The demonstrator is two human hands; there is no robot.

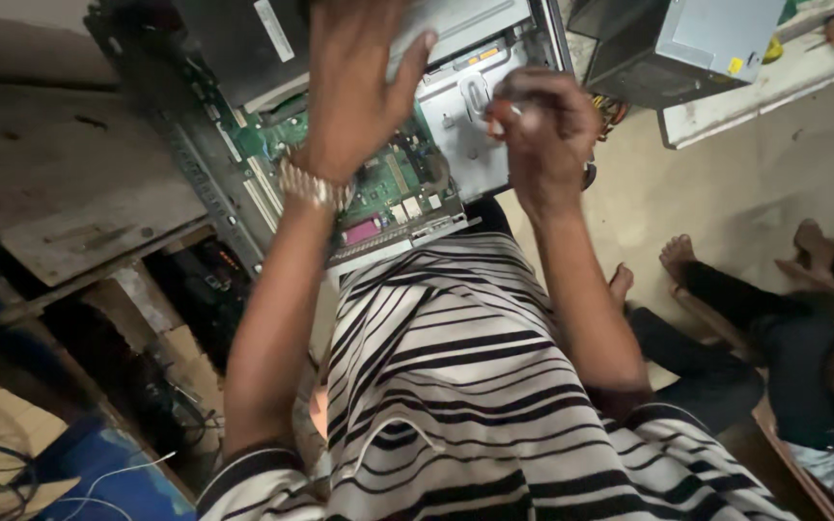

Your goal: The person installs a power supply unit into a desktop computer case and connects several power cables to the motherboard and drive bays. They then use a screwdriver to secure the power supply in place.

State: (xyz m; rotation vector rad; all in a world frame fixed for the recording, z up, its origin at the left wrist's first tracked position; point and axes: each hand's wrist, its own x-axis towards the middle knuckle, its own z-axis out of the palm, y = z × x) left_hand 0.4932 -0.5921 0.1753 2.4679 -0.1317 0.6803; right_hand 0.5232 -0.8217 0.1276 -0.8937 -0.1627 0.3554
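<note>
Biggest thing under my fingers is the open desktop computer case (243, 58), tipped toward me with its dark frame running from beyond my left fingertips down past my wrist. Inside it, just below and between my two sets of fingers, sits the green motherboard (388, 183) with its white and pink connectors toward my body. Beyond my right knuckles, and partly under them, lies the grey metal drive bracket (460, 106) — pale, stamped sheet metal.

Off past my right fingers, well apart, a second grey metal box (697, 39) rests on a pale wooden bench (774, 87). To the outside of my left fingers there is a worn wooden worktop (60, 174), and below it a tangle of dark cables (161, 386).

My striped shirt (475, 386) fills the lower middle. Well to the right of my right hand, another person's bare feet (678, 256) and dark trousers show on the floor.

My left hand (354, 87) is spread wide — fingers splayed and flat over the upper part of the case, thumb out toward the bracket; I cannot tell if it grips anything underneath. A metal watch strap (313, 188) circles that wrist.

My right hand (544, 130) is curled tight, fingertips pinched together around something small and pale at the bracket's edge; what it is I cannot make out.
</note>
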